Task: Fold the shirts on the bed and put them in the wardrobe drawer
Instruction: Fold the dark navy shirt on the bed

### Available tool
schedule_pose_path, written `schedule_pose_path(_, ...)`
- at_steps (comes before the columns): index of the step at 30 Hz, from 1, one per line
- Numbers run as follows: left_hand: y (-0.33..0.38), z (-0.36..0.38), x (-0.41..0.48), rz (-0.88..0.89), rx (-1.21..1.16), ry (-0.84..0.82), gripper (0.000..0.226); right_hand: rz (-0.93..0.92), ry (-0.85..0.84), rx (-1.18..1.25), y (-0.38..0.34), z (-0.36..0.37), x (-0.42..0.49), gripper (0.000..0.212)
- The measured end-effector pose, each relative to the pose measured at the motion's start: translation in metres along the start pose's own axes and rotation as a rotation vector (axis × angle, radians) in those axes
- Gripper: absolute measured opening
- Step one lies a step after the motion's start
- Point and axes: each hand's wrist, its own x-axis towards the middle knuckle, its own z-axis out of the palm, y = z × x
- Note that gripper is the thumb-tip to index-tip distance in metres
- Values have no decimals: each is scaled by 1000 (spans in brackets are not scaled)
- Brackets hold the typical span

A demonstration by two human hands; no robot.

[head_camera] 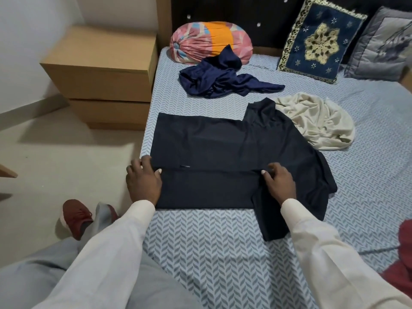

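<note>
Black fabric lies spread flat across the near part of the bed (223,253): the black shirt (223,148), its near strip folded up over the body so a straight edge runs across it. One short sleeve juts from the shirt's near right corner toward the person.

The left hand (143,181) sits at the shirt's left edge, at the end of that folded edge. Its fingers (146,160) curl round the cloth and the thumb lies on top, pinching it. The right hand (279,182) is further right along the same edge, fingers bent and closed with the thumb on the fabric there. Both arms wear long white sleeves.

Beyond the black shirt a navy shirt (223,81) lies crumpled, one end resting against a pink and orange bolster (200,41). Touching the black shirt's far right corner is a bunched cream shirt (316,121). Further behind that, a blue embroidered cushion (318,39) and a grey cushion (383,45) lean at the headboard. Left of the black shirt, off the bed, two stacked cardboard boxes (100,70) stand on the floor, and nearer the person is a red shoe (75,216).
</note>
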Motion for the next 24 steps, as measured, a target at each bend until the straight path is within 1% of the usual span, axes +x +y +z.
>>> schedule_pose_path(2, 13, 4, -13, 169, 46, 61, 47, -6, 112, -81, -1, -7, -24, 49)
schedule_pose_path(3, 24, 7, -23, 272, 22, 42, 49, -25, 149, -128, 0, -11, -40, 55)
schedule_pose_path(4, 35, 11, -34, 388, -17, -13, 48, -54, 143, -173, 4, -14, -57, 58)
schedule_pose_path(5, 48, 15, -47, 496, -49, -105, 48, -60, 75, -228, 10, -16, -74, 61)
schedule_pose_path(7, 75, 24, -73, 643, 3, -346, 55, 11, -186, -348, 25, -18, -99, 68)
schedule_pose_path(8, 86, 28, -84, 659, 73, -476, 59, 50, -308, -380, 32, -16, -105, 68)
schedule_pose_path(9, 95, 32, -93, 649, 159, -591, 63, 73, -378, -390, 37, -17, -107, 59)
schedule_pose_path(10, 100, 34, -98, 628, 236, -651, 66, 68, -415, -381, 38, -19, -103, 45)
schedule_pose_path(11, 107, 34, -100, 611, 284, -674, 69, 68, -448, -372, 39, -24, -93, 32)
schedule_pose_path(12, 111, 32, -101, 591, 308, -680, 70, 85, -505, -367, 33, -32, -82, 24)
schedule_pose_path(14, 116, 30, -98, 553, 323, -701, 73, 126, -601, -366, 24, -52, -47, 20)
schedule_pose_path(15, 118, 28, -96, 538, 333, -721, 75, 137, -594, -326, 18, -66, -28, 18)
schedule_pose_path(16, 119, 28, -94, 524, 341, -741, 76, 143, -530, -244, 11, -81, -6, 17)
schedule_pose_path(17, 122, 28, -94, 515, 346, -754, 77, 144, -410, -112, 8, -97, 19, 16)
schedule_pose_path(18, 124, 28, -93, 507, 349, -763, 79, 153, -264, 55, 5, -113, 42, 16)
schedule_pose_path(20, 128, 28, -91, 491, 355, -777, 81, 194, 86, 401, 1, -145, 82, 9)
schedule_pose_path(21, 128, 28, -89, 482, 360, -780, 82, 191, 261, 485, 4, -158, 96, 5)
schedule_pose_path(22, 130, 29, -89, 475, 364, -781, 84, 187, 386, 501, 8, -172, 102, 12)
schedule_pose_path(23, 130, 29, -89, 467, 368, -784, 85, 188, 427, 468, 19, -177, 105, 19)
schedule_pose_path(24, 132, 30, -89, 463, 371, -785, 85, 205, 391, 411, 33, -177, 105, 24)
